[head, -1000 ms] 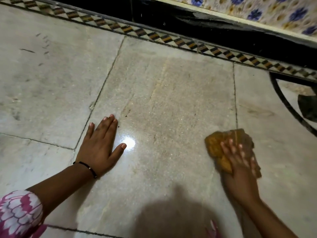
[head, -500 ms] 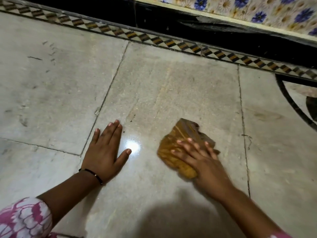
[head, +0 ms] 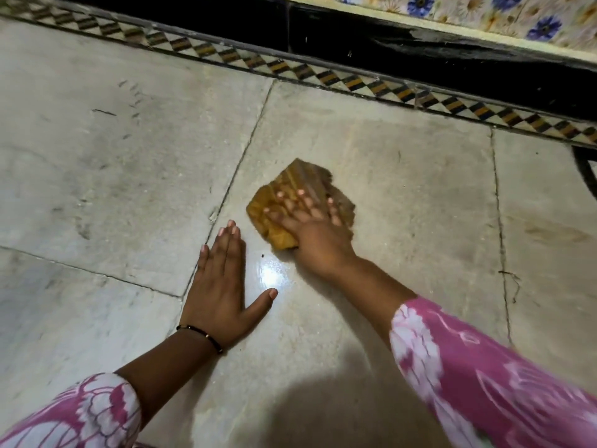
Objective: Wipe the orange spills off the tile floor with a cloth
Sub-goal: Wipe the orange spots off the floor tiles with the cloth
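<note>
Right hand (head: 318,239) is flat on the cloth (head: 284,202), fingers spread and straight, pressing it to the tile floor (head: 403,195) rather than gripping it; the hand is motion-blurred, so whether the thumb tucks under an edge I can't tell. Left hand (head: 219,286) lies palm-down on the tile just beside and nearer the person, fingers straight and together, thumb out, holding nothing, prob. bracing body weight. The two hands are close but not touching. Cloth is an orange-brown bunched rag sitting on the middle tile near the grout line (head: 240,163), w/ a glossy wet-looking patch (head: 269,274) between the hands. A faint orange-ish smear (head: 555,234) shows on the tile to the right, well apart from the cloth; likely still needs a pass. Handling: the rag looks soft, light, floppy, and prob. damp, so it'll fold and slide under the palm instead of keeping shape. Best hold is flat pressure over its centre w/ spread fingers, or a pinch on the thick folded near edge to lift or refold it. The wet tile looks slick.
</note>
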A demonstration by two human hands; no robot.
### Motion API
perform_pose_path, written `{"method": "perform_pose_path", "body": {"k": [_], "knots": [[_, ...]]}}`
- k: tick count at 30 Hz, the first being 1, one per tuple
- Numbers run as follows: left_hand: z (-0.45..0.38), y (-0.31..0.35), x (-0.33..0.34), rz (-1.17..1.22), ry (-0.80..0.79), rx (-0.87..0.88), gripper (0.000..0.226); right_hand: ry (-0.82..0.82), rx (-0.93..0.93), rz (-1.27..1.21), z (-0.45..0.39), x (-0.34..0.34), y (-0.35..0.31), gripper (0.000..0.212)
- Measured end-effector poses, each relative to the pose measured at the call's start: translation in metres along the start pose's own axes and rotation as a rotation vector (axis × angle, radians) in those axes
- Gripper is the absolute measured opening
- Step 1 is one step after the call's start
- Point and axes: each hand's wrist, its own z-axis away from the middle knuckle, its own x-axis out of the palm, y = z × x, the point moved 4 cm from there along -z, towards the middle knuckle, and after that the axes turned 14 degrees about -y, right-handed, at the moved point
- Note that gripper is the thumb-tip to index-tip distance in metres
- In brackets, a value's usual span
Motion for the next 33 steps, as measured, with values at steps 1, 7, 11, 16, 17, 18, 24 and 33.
{"method": "perform_pose_path", "body": {"k": [1, 7, 11, 16, 17, 18, 24, 33], "knots": [[0.001, 0.0, -0.001, 0.0, -0.002, -0.002, 0.097, 0.029, -0.056, 0.032, 0.019, 0.01, -0.003, 0.064], [0.001, 0.001, -0.002, 0.028, -0.005, 0.034, 0.096, 0.033, 0.053, -0.028, 0.153, 0.052, 0.066, 0.069], [0.002, 0.002, -0.001, 0.028, -0.02, 0.048, 0.093, 0.124, 0.234, -0.202, 0.125, 0.022, 0.095, 0.061], [0.003, 0.003, -0.001, 0.02, -0.048, 0.049, 0.09, 0.079, 0.221, -0.174, 0.056, 0.006, 0.05, 0.064], [0.004, 0.003, -0.001, 0.016, -0.051, 0.052, 0.089, 0.067, 0.159, -0.149, 0.061, 0.013, 0.039, 0.067], [0.005, 0.003, -0.001, 0.012, -0.052, 0.057, 0.089, 0.08, 0.085, -0.111, 0.072, 0.022, 0.029, 0.072], [0.004, 0.021, -0.009, 0.127, 0.053, 0.026, 0.101, 0.077, 0.138, 0.014, 0.225, 0.094, 0.078, 0.064], [-0.021, 0.078, 0.01, -0.082, -0.135, 0.286, 0.096, 0.745, 0.991, -1.139, 0.226, 0.036, 0.212, 0.055]]}}
